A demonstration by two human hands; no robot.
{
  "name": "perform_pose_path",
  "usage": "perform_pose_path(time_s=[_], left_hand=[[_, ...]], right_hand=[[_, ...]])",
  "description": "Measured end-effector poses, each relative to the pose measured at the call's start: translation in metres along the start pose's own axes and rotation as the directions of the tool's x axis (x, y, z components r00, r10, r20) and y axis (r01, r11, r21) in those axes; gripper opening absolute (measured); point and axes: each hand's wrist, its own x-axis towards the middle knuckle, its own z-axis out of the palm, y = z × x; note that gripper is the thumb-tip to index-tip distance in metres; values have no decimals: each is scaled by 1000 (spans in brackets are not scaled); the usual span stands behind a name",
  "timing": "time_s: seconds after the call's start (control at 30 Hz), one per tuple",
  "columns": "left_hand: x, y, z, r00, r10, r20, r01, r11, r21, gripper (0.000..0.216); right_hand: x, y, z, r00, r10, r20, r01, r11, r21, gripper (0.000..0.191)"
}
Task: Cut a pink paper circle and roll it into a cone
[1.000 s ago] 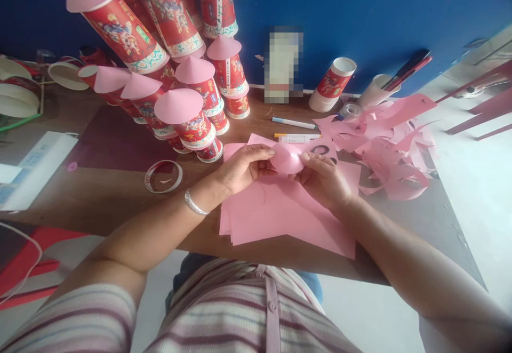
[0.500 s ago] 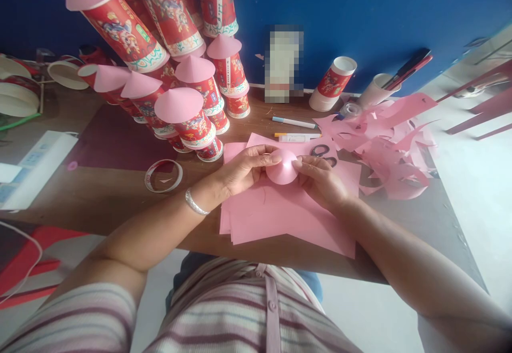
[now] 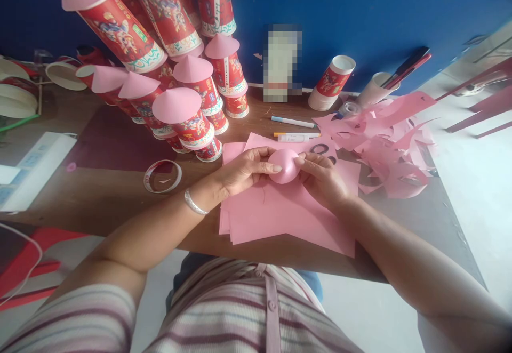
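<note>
Between my two hands is a small pink paper cone (image 3: pixel 283 167), its point facing up toward me. My left hand (image 3: pixel 253 167) pinches its left edge with thumb and fingers. On the other side, my right hand (image 3: pixel 322 176) grips the right edge the same way. Below them lies a stack of pink paper sheets (image 3: pixel 276 217). The black scissors (image 3: pixel 330 158) rest just behind my right hand, with only the handles showing. A glue stick or similar white tube (image 3: pixel 294 137) and an orange-tipped pen (image 3: pixel 277 135) lie beyond the cone.
Red paper cups with pink cone tops (image 3: pixel 196 123) stand stacked at the back left. Pink paper scraps (image 3: pixel 384 145) are heaped on the right, near a pen cup (image 3: pixel 376 89). A cut cup ring (image 3: pixel 163 176) lies left of the sheets; a power strip (image 3: pixel 36 169) is farther left.
The cone has tilted and turned slightly between my fingers, and my left thumb sits a little lower on it. My arms stay almost where they were.
</note>
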Motion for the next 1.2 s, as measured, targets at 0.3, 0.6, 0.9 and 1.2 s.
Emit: perform_pose_path(time_s=[0.3, 0.6, 0.9, 1.2], left_hand=[[-3, 0, 1, 999, 41, -6, -40, 996, 83, 39], [5, -3, 3, 963, 165, -214, -199, 968, -150, 27], [4, -3, 4, 973, 85, -214, -125, 975, -181, 14], [4, -1, 0, 979, 144, -146, -148, 989, -21, 32]], right_hand=[[-2, -2, 3, 1000, -8, 5, 9, 998, -58, 52], [-2, 0, 4, 997, 6, 79, -4, 1000, -20, 47], [1, -3, 1, 997, 78, 20, -80, 993, 85, 38], [2, -2, -1, 998, 57, 14, -58, 996, 70, 43]])
